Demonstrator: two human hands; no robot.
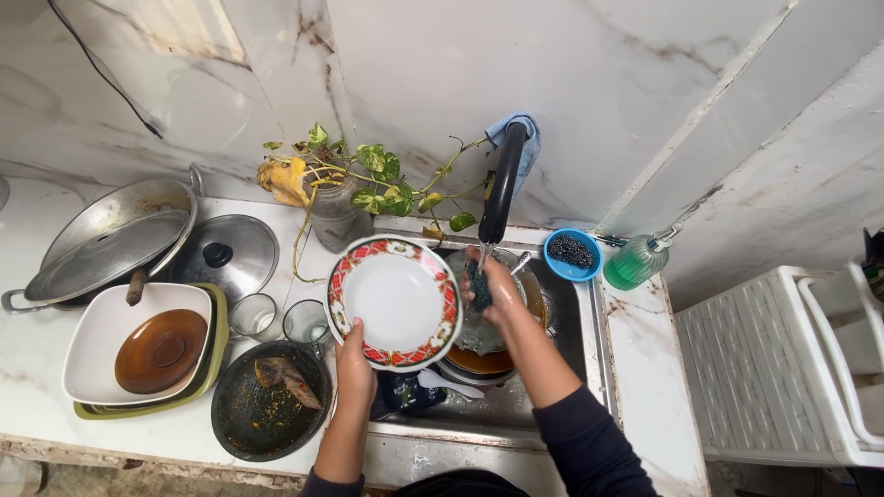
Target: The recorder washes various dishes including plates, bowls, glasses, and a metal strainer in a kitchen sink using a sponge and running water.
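Over a steel sink (589, 340) in marble counter, left hand (354, 368) grips plate (394, 299); right hand (493, 290) squeezes sponge (479, 287).

White veined marble wall (571, 83), marble counter (37, 350), white slatted rack (773, 368)

- The sink (589, 350) sits at the right end of the table (37, 350), with the tap (502, 189) behind it.
- A plate (394, 301) is held over the sink's left edge by the left hand (354, 368).
- The right hand (493, 285) holds a sponge (479, 287) under the tap, above stacked dishes (488, 354) in the sink.
- A small bowl (572, 254) rests on the sink's back rim; a soap bottle (637, 261) stands to its right.
- A potted plant (336, 212) stands left of the tap.
- Two glasses (281, 320) stand left of the plate, a pan (267, 400) in front of them.
- A lid (226, 253) lies behind the glasses.
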